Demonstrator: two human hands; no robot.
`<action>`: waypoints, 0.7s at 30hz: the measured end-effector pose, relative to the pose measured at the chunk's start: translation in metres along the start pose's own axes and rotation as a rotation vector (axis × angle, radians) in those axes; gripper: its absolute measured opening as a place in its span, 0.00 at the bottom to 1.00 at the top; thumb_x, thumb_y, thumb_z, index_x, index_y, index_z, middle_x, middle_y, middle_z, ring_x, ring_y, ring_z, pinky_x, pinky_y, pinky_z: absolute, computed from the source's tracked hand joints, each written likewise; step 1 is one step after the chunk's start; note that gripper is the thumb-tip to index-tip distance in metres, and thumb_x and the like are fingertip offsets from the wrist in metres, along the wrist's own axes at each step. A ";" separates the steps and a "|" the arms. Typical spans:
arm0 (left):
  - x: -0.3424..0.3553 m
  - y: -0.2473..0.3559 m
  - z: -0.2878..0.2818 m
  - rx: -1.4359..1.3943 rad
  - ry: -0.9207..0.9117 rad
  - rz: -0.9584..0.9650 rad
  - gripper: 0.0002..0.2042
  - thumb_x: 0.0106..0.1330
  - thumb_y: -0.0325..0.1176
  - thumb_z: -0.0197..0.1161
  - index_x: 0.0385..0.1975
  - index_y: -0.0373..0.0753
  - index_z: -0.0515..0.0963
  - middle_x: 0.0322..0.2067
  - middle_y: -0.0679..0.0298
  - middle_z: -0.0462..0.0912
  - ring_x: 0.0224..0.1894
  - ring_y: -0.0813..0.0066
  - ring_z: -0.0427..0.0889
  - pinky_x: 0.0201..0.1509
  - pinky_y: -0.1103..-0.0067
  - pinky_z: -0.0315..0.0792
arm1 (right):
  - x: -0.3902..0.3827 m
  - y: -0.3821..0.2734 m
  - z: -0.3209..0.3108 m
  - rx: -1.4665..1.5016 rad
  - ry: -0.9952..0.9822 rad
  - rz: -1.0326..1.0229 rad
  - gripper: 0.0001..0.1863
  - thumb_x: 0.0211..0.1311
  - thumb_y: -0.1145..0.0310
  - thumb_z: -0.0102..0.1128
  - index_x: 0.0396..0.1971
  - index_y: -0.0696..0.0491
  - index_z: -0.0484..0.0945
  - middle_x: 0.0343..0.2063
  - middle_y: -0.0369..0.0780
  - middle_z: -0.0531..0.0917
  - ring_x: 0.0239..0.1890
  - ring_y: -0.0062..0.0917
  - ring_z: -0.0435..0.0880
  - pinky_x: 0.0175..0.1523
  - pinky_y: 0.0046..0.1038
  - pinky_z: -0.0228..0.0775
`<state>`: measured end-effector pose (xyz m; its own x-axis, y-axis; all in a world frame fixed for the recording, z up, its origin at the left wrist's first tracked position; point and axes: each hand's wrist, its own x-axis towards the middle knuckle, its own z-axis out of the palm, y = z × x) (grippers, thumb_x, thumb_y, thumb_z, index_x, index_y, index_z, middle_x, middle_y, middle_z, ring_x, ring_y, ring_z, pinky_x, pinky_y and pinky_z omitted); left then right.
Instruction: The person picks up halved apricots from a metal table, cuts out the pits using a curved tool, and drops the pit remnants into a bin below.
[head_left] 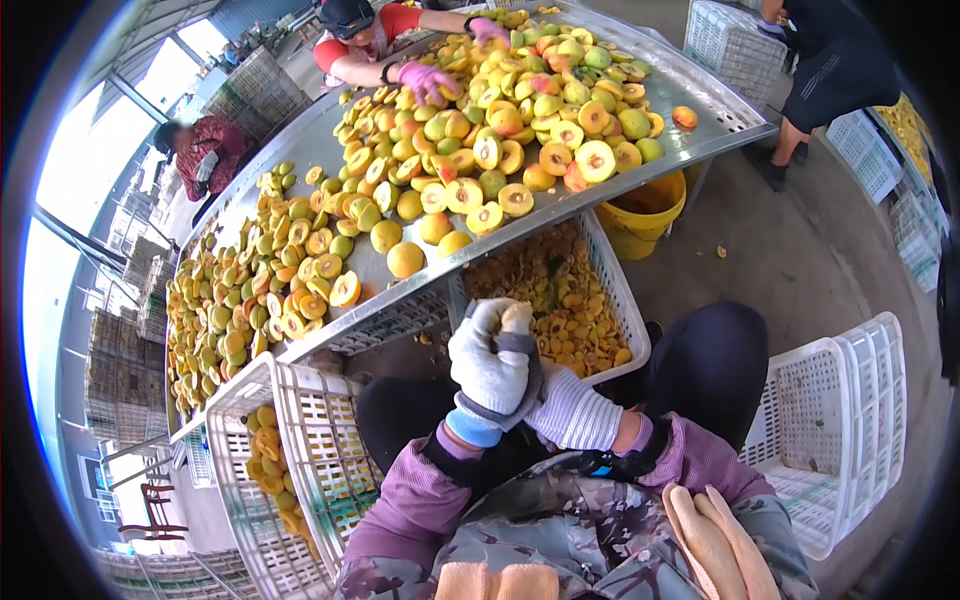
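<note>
My left hand (484,362), in a white and grey knit glove with a blue cuff, is closed and pressed against my right hand (575,408). The right wears a glove with a purple-striped cuff, and its fingers are mostly hidden behind the left. Whatever lies between them, if anything, cannot be made out. Both are held together above my lap, in front of a white crate (628,318) of small orange-brown fruit pieces. Beyond, a metal table (372,268) bears a heap of whole and halved yellow-green peaches (463,196).
At my left stand white crates (325,430), one with fruit halves in it. Another white crate (835,430) sits at my right. Below the table edge is a yellow bucket (640,215). Across the table, a person's pink-gloved hand (428,82) touches the fruit; other people are nearby.
</note>
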<state>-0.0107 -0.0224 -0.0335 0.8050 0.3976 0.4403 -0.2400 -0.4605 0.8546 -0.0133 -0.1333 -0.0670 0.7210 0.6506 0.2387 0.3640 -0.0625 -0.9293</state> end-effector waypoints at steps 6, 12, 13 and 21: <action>0.015 -0.001 -0.009 -0.750 -0.422 -0.557 0.21 0.67 0.48 0.53 0.26 0.33 0.77 0.23 0.61 0.79 0.24 0.76 0.75 0.29 0.80 0.69 | 0.003 -0.028 -0.024 0.468 -0.307 0.661 0.09 0.59 0.70 0.54 0.38 0.56 0.71 0.20 0.41 0.78 0.22 0.29 0.80 0.26 0.29 0.72; 0.003 0.004 -0.007 -0.530 -0.298 -0.601 0.14 0.64 0.39 0.61 0.38 0.31 0.76 0.30 0.61 0.80 0.27 0.82 0.74 0.31 0.86 0.69 | -0.011 0.006 -0.011 -0.161 0.014 0.034 0.13 0.58 0.66 0.53 0.39 0.58 0.73 0.29 0.52 0.79 0.31 0.47 0.80 0.38 0.41 0.74; -0.006 0.004 -0.004 -0.565 -0.210 -0.622 0.14 0.63 0.38 0.62 0.38 0.31 0.76 0.30 0.61 0.80 0.28 0.82 0.74 0.31 0.86 0.69 | -0.012 0.005 -0.014 -0.176 -0.090 0.170 0.15 0.57 0.65 0.53 0.41 0.59 0.73 0.35 0.54 0.78 0.40 0.52 0.76 0.45 0.44 0.71; 0.020 -0.010 -0.035 -0.455 -0.798 -0.432 0.18 0.59 0.46 0.64 0.27 0.32 0.80 0.26 0.62 0.81 0.28 0.79 0.77 0.34 0.82 0.71 | -0.002 -0.043 -0.042 0.277 -0.401 0.489 0.13 0.57 0.67 0.58 0.38 0.60 0.73 0.30 0.51 0.80 0.32 0.46 0.79 0.38 0.40 0.72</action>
<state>-0.0112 0.0176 -0.0238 0.9592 -0.2639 -0.1015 0.1078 0.0096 0.9941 -0.0052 -0.1635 -0.0156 0.4710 0.8298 -0.2993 -0.1505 -0.2588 -0.9541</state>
